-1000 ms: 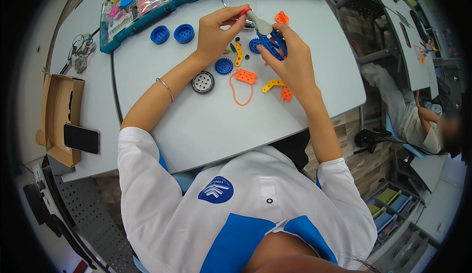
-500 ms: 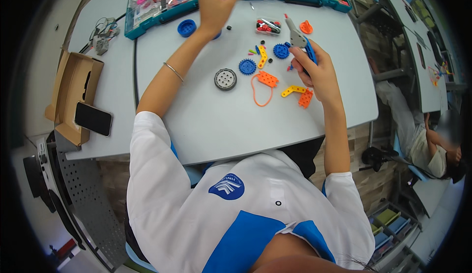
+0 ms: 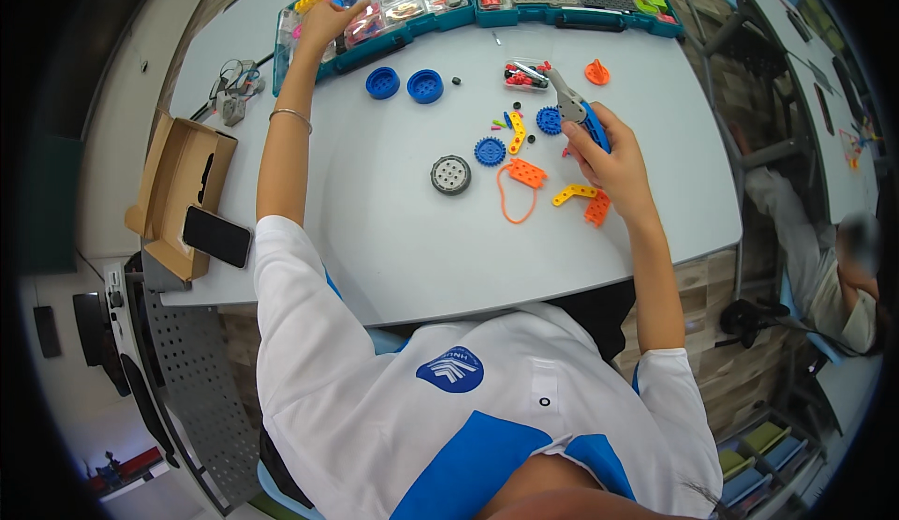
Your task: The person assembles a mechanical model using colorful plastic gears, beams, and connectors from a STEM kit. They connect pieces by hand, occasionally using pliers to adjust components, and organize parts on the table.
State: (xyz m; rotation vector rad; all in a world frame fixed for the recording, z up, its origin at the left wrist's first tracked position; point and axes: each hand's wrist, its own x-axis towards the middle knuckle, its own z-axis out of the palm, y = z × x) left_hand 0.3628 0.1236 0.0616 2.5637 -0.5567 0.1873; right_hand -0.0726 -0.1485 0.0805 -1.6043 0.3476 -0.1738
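Note:
My left hand (image 3: 326,23) reaches into the left half of a teal parts case (image 3: 379,49), fingers apart over clear bags and small parts; I see nothing held in it. My right hand (image 3: 611,159) is closed around the blue handle of a plier-like tool (image 3: 574,108) whose grey jaws point away from me. Under and beside the tool lie a blue gear (image 3: 549,120), a second blue gear (image 3: 489,152), a yellow angled beam (image 3: 516,133) and an orange plate with a cord (image 3: 527,173). Nearer my right wrist are a yellow bent beam (image 3: 573,193) and another orange plate (image 3: 597,209).
Two blue wheel hubs (image 3: 425,86) and a grey-black wheel (image 3: 450,175) lie mid-table. A small clear box (image 3: 524,74) holds red and black pieces. At left are an open cardboard box (image 3: 178,183), a phone (image 3: 216,236) and a grey wired module (image 3: 230,106). Another person sits far right.
My left hand has moved left, from beside the right half of the case to inside the left half. My right hand keeps the tool in about the same place. The whole view has shifted slightly.

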